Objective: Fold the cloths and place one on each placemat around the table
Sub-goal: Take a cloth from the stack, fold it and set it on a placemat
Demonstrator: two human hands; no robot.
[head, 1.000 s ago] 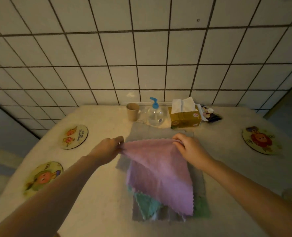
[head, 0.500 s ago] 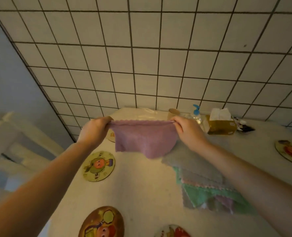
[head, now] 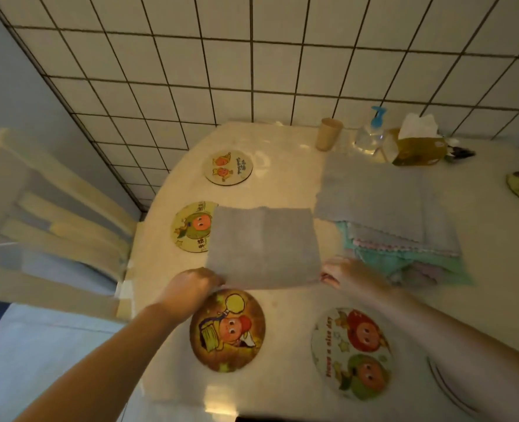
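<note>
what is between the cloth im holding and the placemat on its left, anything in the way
Nothing visible. The folded cloth, held at its near corners by the left hand and right hand, already overlaps the right edge of the green-character placemat, whose uncovered part is bare.

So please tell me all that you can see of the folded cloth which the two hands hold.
The folded greyish-mauve rectangular cloth looks soft, like terry or microfibre, with a faint vertical crease near its middle. It is spread flat and slightly tilted. The left hand pinches its near left corner, the right hand its near right corner. Its far left part overlaps the round cartoon placemat.
</note>
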